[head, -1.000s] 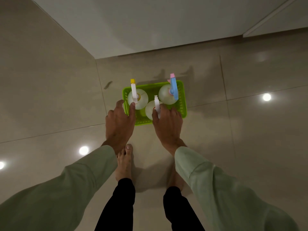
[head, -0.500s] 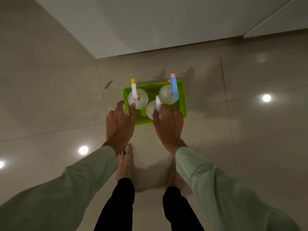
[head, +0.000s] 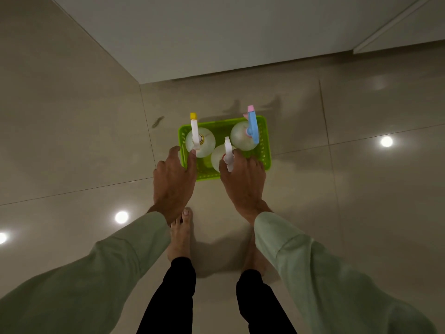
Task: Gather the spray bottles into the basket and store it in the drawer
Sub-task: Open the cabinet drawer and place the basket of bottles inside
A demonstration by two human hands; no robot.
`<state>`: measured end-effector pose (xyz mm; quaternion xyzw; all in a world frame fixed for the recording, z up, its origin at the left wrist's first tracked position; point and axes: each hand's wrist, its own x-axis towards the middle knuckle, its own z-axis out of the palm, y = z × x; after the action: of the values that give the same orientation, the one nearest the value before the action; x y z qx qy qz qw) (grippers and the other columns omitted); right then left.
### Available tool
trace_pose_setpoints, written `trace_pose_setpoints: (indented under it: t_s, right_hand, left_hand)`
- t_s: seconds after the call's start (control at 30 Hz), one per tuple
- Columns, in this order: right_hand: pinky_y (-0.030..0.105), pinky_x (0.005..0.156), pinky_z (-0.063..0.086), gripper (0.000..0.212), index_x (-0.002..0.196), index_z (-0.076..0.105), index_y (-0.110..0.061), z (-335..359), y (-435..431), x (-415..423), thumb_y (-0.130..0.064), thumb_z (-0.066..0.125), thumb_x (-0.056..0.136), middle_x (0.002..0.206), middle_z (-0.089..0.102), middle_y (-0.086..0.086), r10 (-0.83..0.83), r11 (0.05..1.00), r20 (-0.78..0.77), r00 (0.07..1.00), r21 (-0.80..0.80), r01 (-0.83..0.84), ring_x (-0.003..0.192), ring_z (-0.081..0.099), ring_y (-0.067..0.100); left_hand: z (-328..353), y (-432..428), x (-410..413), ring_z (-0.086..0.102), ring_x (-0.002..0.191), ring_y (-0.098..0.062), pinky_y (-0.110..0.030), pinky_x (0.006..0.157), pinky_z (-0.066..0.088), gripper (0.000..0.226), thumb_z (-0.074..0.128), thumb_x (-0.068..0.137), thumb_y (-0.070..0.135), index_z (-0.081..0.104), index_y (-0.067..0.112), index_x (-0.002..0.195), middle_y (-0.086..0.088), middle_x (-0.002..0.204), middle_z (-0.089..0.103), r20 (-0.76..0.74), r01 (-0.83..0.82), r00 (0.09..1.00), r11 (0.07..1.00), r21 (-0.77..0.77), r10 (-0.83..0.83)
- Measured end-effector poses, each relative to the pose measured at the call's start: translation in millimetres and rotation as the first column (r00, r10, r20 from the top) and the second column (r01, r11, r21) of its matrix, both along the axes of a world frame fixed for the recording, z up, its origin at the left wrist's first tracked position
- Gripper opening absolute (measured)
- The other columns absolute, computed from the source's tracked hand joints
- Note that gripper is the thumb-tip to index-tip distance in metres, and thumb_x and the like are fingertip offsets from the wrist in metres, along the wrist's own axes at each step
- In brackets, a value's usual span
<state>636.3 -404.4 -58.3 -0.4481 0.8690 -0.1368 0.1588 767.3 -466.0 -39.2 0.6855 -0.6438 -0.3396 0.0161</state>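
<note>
A lime-green plastic basket [head: 265,141] stands on the tiled floor in front of my feet. Three round clear spray bottles stand upright in it: one with a white head and yellow tip [head: 204,141] at the left, one with a blue and pink head [head: 240,136] at the back right, and one with a white head [head: 218,157] at the front middle. My left hand [head: 173,182] is at the near-left corner, thumb outside the wall, fingers spread. My right hand [head: 243,184] lies over the near-right rim behind the white head, fingers apart.
A white cabinet front [head: 216,32] rises just beyond the basket, with a seam at the upper right. My bare feet [head: 180,237] stand close behind the basket. A dark smudge [head: 157,121] marks the glossy floor at the left, which shows round light reflections.
Both hands have edged slightly forward over the basket's near rim. The basket and the bottles have not moved.
</note>
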Motion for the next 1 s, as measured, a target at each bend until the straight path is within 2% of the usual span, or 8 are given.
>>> trace_pose_setpoints:
  t_s: [0.27,0.37,0.47,0.57,0.67,0.73,0.9,1.0]
  right_hand:
    - [0.037,0.065,0.048,0.025,0.094,0.069,-0.011,-3.4,3.2,-6.6,-0.035,0.070,0.085,0.067,0.071,0.008,0.043,0.998,-0.003,0.999,-0.038,-0.043,0.068,0.065,0.033]
    - [0.037,0.068,0.050,0.048,0.102,0.070,-0.013,-1.7,4.9,-8.2,-0.056,0.072,0.081,0.072,0.072,0.007,0.015,0.999,0.018,1.000,-0.046,-0.014,0.072,0.066,0.031]
    - [0.035,0.073,0.048,0.061,0.114,0.067,-0.017,1.6,9.5,-13.6,-0.070,0.061,0.083,0.078,0.072,0.002,-0.047,0.996,0.047,0.998,-0.073,0.050,0.080,0.066,0.024]
    - [0.036,0.079,0.048,0.051,0.122,0.063,-0.017,2.8,16.8,-23.9,-0.058,0.049,0.095,0.092,0.068,-0.002,-0.139,0.968,0.170,0.976,-0.185,0.170,0.090,0.059,0.018]
    - [0.044,0.082,0.049,0.036,0.120,0.059,-0.010,-4.5,24.7,-42.0,-0.039,0.048,0.102,0.104,0.064,0.006,-0.229,0.927,0.223,0.948,-0.248,0.282,0.096,0.054,0.024]
    - [0.044,0.088,0.046,0.035,0.125,0.056,-0.005,-15.3,29.6,-55.4,-0.030,0.054,0.101,0.113,0.060,0.013,-0.267,0.930,0.213,0.940,-0.199,0.309,0.102,0.053,0.029]
    - [0.042,0.103,0.036,0.069,0.150,0.034,-0.005,-57.2,30.6,-83.7,-0.019,0.066,0.090,0.143,0.044,0.022,-0.339,0.941,0.316,0.886,0.136,0.311,0.128,0.043,0.042]
    - [0.041,0.104,0.040,0.065,0.150,0.036,-0.012,-81.6,23.0,-96.1,-0.015,0.064,0.091,0.141,0.052,0.018,-0.352,0.933,0.435,0.829,0.231,0.275,0.128,0.049,0.037]
  left_hand:
    - [-0.2,-0.2,0.7,0.056,0.098,-0.039,-0.043,0.090,0.040,0.059,0.038,0.097,0.056,0.047,0.015,0.137,-0.017,0.091,0.072,-0.001,-0.003,1.000,1.000,-0.006,0.003]
    - [-0.4,0.2,0.8,0.056,0.099,-0.039,-0.044,0.091,0.040,0.058,0.038,0.097,0.056,0.047,0.015,0.137,-0.017,0.093,0.072,0.003,-0.001,1.000,1.000,0.000,0.001]
    - [2.0,1.8,3.1,0.059,0.098,-0.039,-0.044,0.087,0.043,0.053,0.038,0.099,0.050,0.048,0.014,0.136,-0.015,0.093,0.073,0.004,0.028,1.000,0.999,-0.023,-0.028]
    - [3.6,2.5,5.3,0.066,0.098,-0.034,-0.044,0.084,0.050,0.044,0.042,0.100,0.041,0.051,0.015,0.134,-0.009,0.107,0.073,-0.026,0.046,0.998,0.996,-0.077,-0.048]
    - [-1.0,3.2,5.0,0.063,0.107,-0.030,-0.041,0.087,0.051,0.039,0.048,0.099,0.030,0.051,0.014,0.135,-0.010,0.125,0.064,-0.093,0.073,0.992,0.992,-0.104,-0.082]
    - [-8.3,3.5,5.7,0.058,0.113,-0.031,-0.040,0.090,0.047,0.041,0.050,0.098,0.024,0.047,0.012,0.137,-0.011,0.132,0.058,-0.120,0.093,0.987,0.992,-0.089,-0.103]
    - [-47.7,-2.0,3.5,0.042,0.135,-0.037,-0.047,0.108,0.037,0.062,0.054,0.096,0.023,0.028,0.007,0.150,-0.017,0.153,0.037,-0.078,-0.069,0.994,0.992,0.109,0.078]
    - [-76.8,-7.2,-0.2,0.049,0.128,-0.039,-0.048,0.101,0.044,0.063,0.057,0.093,0.020,0.030,0.009,0.149,-0.019,0.142,0.049,-0.066,-0.132,0.987,0.969,0.206,0.149]
